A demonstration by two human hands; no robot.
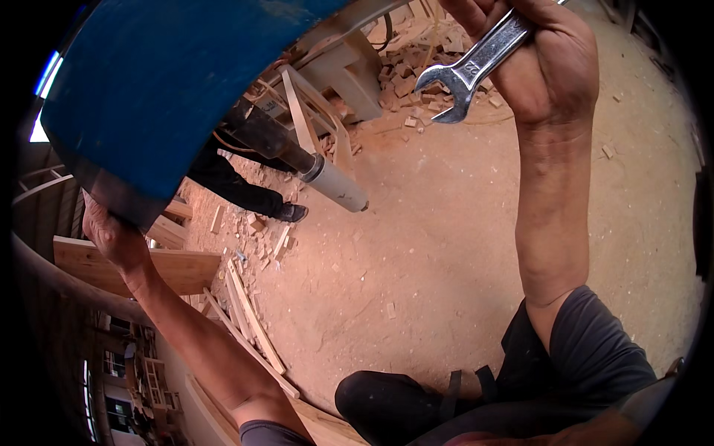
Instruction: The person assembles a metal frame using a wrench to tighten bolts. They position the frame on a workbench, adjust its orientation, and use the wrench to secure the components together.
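Note:
My right hand [550, 70] is raised at the upper right, its fingers closed around a shiny metal open-end wrench [476, 67]. The wrench's open jaw points down and to the left, away from the palm. At the left, my left hand [111, 234] is up against the lower dark edge of a large blue machine cover [171, 82]. That cover hides the fingers, so their grip does not show. Below the cover, a grey cylinder [335, 182] on a dark shaft sticks out toward the floor's middle.
Another person's dark trouser leg and shoe [294, 212] show behind the machine. Wood offcuts [405, 78] are heaped at the back. Long wooden strips [253, 316] and a board [178, 271] lie at the left. My bent knee [379, 398] is at the bottom, above a dusty floor [439, 245].

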